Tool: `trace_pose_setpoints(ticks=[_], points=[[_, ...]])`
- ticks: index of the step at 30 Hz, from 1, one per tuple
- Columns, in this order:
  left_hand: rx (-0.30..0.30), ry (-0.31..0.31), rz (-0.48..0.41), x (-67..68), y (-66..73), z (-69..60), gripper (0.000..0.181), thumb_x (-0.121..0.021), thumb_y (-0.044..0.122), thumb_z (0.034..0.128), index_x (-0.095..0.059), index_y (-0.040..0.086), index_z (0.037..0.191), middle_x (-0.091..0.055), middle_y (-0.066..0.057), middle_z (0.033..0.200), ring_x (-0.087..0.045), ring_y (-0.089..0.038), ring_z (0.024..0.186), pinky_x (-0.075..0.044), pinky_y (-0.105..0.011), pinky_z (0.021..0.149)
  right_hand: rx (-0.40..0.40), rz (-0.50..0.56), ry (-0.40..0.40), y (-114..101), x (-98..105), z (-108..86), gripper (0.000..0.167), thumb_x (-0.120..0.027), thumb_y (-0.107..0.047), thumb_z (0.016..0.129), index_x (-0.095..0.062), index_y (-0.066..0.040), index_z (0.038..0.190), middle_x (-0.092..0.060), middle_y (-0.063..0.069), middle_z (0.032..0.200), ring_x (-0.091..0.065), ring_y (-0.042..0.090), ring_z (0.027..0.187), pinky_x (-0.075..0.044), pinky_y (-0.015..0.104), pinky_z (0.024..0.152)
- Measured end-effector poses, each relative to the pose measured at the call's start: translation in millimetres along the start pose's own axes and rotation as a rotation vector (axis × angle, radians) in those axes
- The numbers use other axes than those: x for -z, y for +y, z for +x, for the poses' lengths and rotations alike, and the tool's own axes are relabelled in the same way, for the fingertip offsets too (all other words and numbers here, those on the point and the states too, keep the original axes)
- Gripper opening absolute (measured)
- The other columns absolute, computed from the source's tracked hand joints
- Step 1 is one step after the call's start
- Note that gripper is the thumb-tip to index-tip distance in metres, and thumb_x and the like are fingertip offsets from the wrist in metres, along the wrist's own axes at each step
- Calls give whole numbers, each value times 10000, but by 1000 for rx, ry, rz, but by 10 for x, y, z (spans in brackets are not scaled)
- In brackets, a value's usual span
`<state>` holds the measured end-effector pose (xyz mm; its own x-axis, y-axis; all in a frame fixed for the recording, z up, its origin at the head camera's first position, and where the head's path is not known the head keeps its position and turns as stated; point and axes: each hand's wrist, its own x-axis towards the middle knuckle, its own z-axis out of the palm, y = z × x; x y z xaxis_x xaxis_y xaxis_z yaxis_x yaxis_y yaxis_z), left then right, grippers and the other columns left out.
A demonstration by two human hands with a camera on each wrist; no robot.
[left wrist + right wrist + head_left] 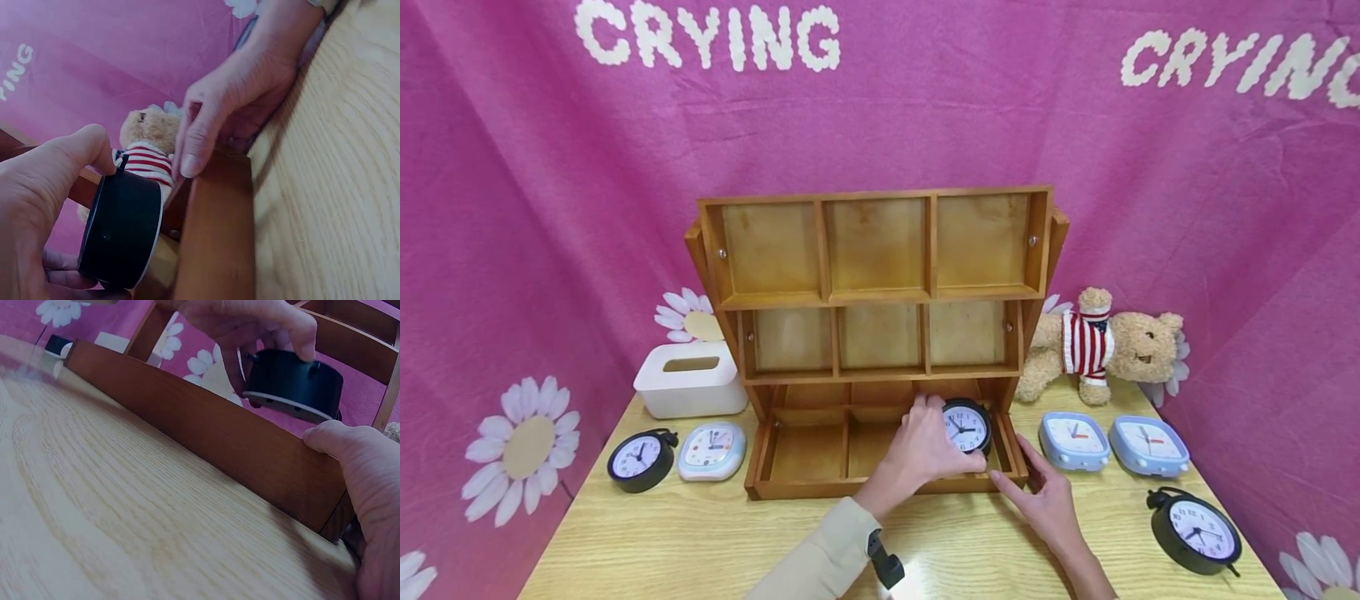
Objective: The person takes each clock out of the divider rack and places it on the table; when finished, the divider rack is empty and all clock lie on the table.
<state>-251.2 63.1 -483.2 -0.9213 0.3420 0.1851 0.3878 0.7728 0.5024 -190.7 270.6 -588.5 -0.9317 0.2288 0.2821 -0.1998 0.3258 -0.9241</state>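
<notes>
My left hand grips a round black alarm clock by its rim, with the white dial facing up and toward me. The clock is held tilted over the bottom right compartment of a three-tier wooden shelf. In the right wrist view the clock's black casing stands above the shelf's front board. My right hand holds the front right corner of the shelf, its thumb on the front board's top edge and its fingers along the side. Its fingertips are partly hidden in the left wrist view.
Left of the shelf are a white tissue box, a black alarm clock and a pale blue clock. To the right lie a teddy bear, two blue clocks and another black alarm clock. A pink curtain hangs behind.
</notes>
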Motion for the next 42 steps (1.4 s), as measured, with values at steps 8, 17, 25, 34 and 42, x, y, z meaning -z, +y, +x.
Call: trace_pose_setpoints(ticks=[8, 17, 25, 34, 42], points=[[45, -10, -118, 197, 1, -133, 983, -910, 508, 603, -525, 33, 1374, -490, -242, 1482, -651, -368, 1132, -635, -402, 818, -18, 9, -14, -33, -13, 20, 772, -864, -37, 847, -491, 38, 1519, -541, 291, 1477, -572, -12, 1202, -479, 86, 948], [21, 91, -221, 280, -203, -418, 844, -903, 449, 574, -577, 79, 1259, -518, -10, 1178, -602, -217, 1003, -573, -326, 799, -11, -38, -16, -41, -8, 29, 762, -869, -89, 858, -504, 17, 1519, -555, 270, 1473, -590, 22, 1209, -467, 71, 952], [33, 170, -264, 340, -480, -686, 776, -923, 393, 548, -590, 106, 1188, -520, 17, 1120, -579, -182, 1000, -561, -338, 833, -46, -47, -18, -32, 6, 40, 772, -869, -129, 867, -496, 6, 1528, -537, 256, 1490, -497, -101, 1228, -411, 34, 970], [74, 238, -254, 519, -848, -1063, 781, -949, 369, 543, -605, 109, 1195, -540, 50, 1106, -578, -147, 986, -572, -358, 840, -48, -45, -16, -30, -3, 17, 766, -866, -127, 870, -497, 3, 1529, -548, 249, 1481, -491, -160, 1180, -417, 28, 960], [116, 343, -194, 783, -1186, -1393, 797, -963, 338, 518, -629, 68, 1189, -569, 37, 1062, -574, -129, 961, -550, -379, 861, -58, -26, -17, -29, -2, -4, 763, -860, -119, 875, -494, -11, 1536, -545, 256, 1480, -510, -135, 1177, -432, 35, 953]])
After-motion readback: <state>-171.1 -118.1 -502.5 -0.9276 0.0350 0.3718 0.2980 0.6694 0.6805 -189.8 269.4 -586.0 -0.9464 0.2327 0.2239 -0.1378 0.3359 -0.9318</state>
